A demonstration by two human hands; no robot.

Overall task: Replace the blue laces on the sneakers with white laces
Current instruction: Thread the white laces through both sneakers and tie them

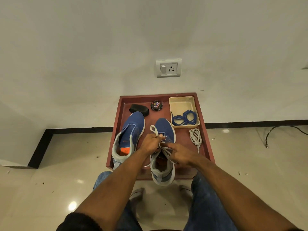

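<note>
Together, our two hands work over one blue sneaker (164,130): our left hand (150,142) pinches a loop of the white lace (154,130), our right hand (180,155) curls on its strands beside it. Left of our left hand lies the second, unlaced sneaker (131,130). Beyond our right hand, one basket (181,104) holds two blue laces (185,118); one coiled spare white lace (195,136) lies nearer.

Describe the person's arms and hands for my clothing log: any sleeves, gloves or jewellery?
Both forearms are bare. The left hand and right hand wear no gloves; no rings or watch show. A dark knit sleeve cuff sits pushed up on the left arm.
</note>
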